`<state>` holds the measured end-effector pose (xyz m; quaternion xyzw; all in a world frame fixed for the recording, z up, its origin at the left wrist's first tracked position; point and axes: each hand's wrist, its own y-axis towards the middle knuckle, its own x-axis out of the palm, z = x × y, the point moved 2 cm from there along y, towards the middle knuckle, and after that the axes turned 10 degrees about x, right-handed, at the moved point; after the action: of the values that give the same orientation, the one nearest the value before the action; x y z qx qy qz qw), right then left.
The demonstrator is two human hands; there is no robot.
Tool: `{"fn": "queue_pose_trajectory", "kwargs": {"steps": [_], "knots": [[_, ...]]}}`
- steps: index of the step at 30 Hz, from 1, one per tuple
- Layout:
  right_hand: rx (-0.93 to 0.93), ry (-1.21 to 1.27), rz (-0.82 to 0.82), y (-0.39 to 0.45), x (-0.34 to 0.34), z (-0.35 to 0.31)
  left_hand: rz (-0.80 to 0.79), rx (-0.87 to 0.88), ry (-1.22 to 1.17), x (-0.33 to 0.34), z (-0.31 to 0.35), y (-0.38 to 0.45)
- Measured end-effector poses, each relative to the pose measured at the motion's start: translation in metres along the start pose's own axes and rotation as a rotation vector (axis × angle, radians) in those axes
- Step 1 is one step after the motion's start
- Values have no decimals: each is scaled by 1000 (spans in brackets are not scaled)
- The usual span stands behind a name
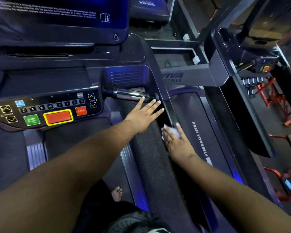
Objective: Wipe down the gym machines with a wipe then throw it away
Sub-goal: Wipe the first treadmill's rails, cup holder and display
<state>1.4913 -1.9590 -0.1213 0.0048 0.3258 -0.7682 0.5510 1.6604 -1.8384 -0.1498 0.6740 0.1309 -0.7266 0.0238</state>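
Dim gym floor spreads out under blue light, with a second machine (252,52) and red frames (272,96) off to the right. From the head view, the nearest treadmill's side handrail (168,105) runs down the middle, beside the control panel (45,110) with its red stop button (81,111). The right hand (176,140) lies flat on the rail, fingers straight, pressing a pale wipe (174,131) that peeks out between thumb and forefinger. The left hand (144,113) is spread open just above it, fingertips touching the short chrome grip bar (133,95), holding nothing. My judgement is that the rail is mid-wipe: it would go best with the palm kept flat, long strokes along the rail, and the wipe folded so that a clean face meets the chrome bar and buttons next. No bin, tray or other container shows here, so where the wipe will be thrown away cannot be told.
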Motion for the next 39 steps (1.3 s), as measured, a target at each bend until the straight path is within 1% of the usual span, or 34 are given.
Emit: {"fn": "queue_pose_trajectory", "kwargs": {"steps": [2, 4, 6, 8, 10, 13, 16, 18, 21, 23, 26, 28, 29, 32, 34, 35, 37, 39], "knots": [[71, 43, -2, 21, -10, 13, 9, -25, 42, -3, -5, 2], [82, 39, -34, 30, -15, 12, 7, -60, 67, -9, -13, 2], [18, -33, -75, 29, -13, 0, 5, -82, 91, -12, -21, 0], [-89, -122, -124, 27, -9, -10, -6, -70, 103, -14, -29, -2], [-133, -146, -109, 36, -13, -6, -21, -45, 128, -14, -30, -2], [-13, -90, -47, 68, -28, 15, -33, -28, 147, -13, -30, 4], [54, -68, -52, 86, -38, 27, -27, -22, 135, -13, -35, 13], [16, -91, -71, 83, -39, 21, -25, -22, 131, -11, -40, 17], [-89, -128, -99, 74, -33, 10, -21, -8, 133, -10, -42, 19], [-48, -58, -52, 74, -34, 19, -33, 13, 148, -10, -41, 18], [139, 143, -9, 71, -35, 44, -13, 20, 156, -14, -40, 16], [175, 224, -20, 60, -33, 44, -4, 25, 125, -17, -39, 15], [138, 228, -38, 49, -29, 37, 0, 36, 108, -19, -38, 14], [-76, 141, -119, 14, -13, 4, -9, 84, 62, -20, -33, 12], [-103, 137, -102, 2, -6, 1, -7, 113, 57, -18, -24, 9], [-80, 150, -75, 3, -6, 5, -13, 124, 59, -17, -20, 8], [22, 192, -34, 4, -9, 18, -25, 120, 63, -15, -9, 7], [118, 239, -23, 0, -11, 24, -13, 103, 69, -17, -1, 7]]}}
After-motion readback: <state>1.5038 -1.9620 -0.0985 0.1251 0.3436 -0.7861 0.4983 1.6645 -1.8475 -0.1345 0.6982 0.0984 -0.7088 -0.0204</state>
